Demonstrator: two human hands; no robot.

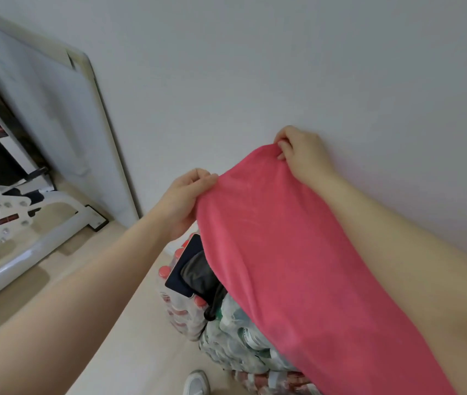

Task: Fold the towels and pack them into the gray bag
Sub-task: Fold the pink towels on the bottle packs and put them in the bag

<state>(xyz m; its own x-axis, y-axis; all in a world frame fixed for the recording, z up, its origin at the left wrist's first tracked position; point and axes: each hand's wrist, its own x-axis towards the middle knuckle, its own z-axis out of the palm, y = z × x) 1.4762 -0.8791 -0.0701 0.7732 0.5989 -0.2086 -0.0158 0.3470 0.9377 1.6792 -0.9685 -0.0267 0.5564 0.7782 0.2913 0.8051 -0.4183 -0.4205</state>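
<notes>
A pink towel [283, 258] hangs stretched in the air in front of me, held up by its top edge. My left hand [184, 201] pinches the towel's left top corner. My right hand [300, 155] pinches the right top corner, higher up and close to the wall. The towel drapes down toward the lower right and hides what lies behind it. Below its left edge a dark gray fabric thing [198, 272], possibly the gray bag, peeks out on top of packed bottles.
Shrink-wrapped packs of bottles with red caps [181, 306] and greenish bottles [235, 340] stand on the light floor by the white wall. A white exercise machine [27, 235] and a leaning white board [55, 115] are at left. A white shoe [196, 382] shows at the bottom.
</notes>
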